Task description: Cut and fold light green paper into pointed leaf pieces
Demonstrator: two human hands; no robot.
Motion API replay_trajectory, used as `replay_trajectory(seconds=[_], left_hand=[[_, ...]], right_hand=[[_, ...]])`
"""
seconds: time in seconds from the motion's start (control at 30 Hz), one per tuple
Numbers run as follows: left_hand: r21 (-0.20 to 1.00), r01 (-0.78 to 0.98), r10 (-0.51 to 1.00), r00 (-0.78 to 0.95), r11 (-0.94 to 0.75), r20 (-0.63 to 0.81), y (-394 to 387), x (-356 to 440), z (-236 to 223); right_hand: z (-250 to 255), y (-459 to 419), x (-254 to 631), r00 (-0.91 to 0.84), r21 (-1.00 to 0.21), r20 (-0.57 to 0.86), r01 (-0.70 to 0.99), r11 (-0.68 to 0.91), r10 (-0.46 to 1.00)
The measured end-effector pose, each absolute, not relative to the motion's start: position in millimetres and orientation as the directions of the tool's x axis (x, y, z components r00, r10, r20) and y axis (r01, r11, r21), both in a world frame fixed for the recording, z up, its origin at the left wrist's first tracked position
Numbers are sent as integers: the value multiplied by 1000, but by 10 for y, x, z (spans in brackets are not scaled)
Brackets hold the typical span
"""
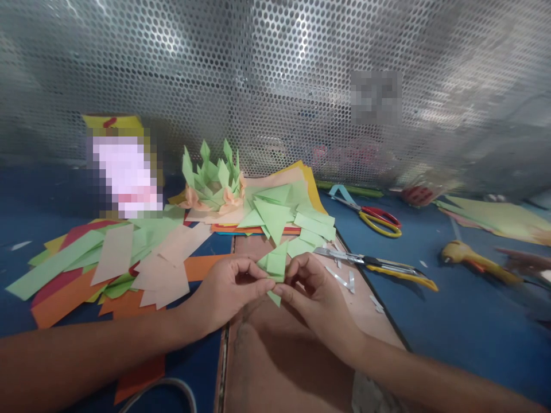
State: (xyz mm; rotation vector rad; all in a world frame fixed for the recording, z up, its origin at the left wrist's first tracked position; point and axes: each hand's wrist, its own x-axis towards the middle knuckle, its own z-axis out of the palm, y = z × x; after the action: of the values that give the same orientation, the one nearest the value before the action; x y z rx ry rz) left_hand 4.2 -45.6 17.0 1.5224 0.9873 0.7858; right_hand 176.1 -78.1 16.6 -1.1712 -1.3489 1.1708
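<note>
My left hand [226, 292] and my right hand [312, 292] meet over a brown board [279, 355], both pinching a small folded light-green paper piece [274, 265]. The fingers of both hands are curled shut on its lower edges, and its point sticks up between them. Just behind lies a heap of folded green triangles [279, 215] on a stack of coloured sheets [307, 180]. A spiky green and peach paper model [213, 183] stands further back.
Cut strips of green, peach, orange and red paper [112, 261] are spread at the left. Red and yellow scissors [374, 215], a yellow-handled cutter [374, 265] and a yellow tool [473, 258] lie on the blue table at the right. A perforated metal wall [275, 74] closes the back.
</note>
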Motion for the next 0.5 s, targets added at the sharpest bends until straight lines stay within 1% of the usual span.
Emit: replay_trajectory(seconds=[0.17,0.4,0.5], left_hand=[[985,171,907,414,3,-75,-459,56,168],[991,113,902,418,65,-107,-450,60,139],[991,118,893,435,65,-111,-448,52,135]], right_hand=[[170,-786,1758,-81,-997,54,56,59,995],[151,-785,1760,-92,-997,54,57,59,994],[144,-791,1770,-107,-997,61,49,67,992]])
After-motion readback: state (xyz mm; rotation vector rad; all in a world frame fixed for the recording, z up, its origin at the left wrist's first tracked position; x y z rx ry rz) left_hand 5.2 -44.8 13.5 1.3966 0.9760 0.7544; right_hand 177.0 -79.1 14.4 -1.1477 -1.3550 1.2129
